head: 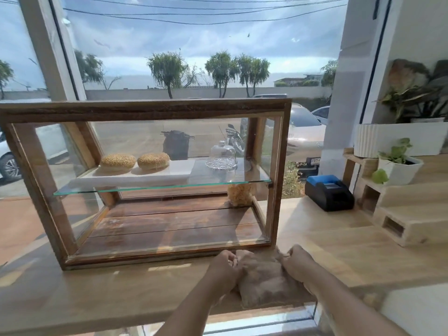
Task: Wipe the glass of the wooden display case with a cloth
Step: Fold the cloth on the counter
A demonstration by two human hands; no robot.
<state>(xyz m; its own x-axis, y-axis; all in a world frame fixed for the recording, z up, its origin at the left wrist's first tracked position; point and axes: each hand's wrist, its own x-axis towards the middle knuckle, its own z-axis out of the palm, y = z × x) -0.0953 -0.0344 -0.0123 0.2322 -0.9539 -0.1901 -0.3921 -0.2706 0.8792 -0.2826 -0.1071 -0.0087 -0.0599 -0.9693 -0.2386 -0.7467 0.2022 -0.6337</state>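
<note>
Cloth [264, 280] just before case [145, 110], at its right corner. Left hand [225, 265] and right hand [298, 263] pinch its far edge with curled fingers, likely gathering it to wipe.

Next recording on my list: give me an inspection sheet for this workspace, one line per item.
Surface: pale wooden counter, sunlit, beside a large window.
Job's things: wooden display case stands on the counter; brown cloth lies in front of its right corner, not yet on the glass.
Clutter: two seeded buns and a glass dome on the case's glass shelf; black receipt printer; potted plants on stepped shelves at right.
Grippers: left hand and right hand both grip the cloth.
Cables: nothing seen on the counter; overhead lines outside.
Surroundings: parked cars, motorbikes and trees beyond the window.
</note>
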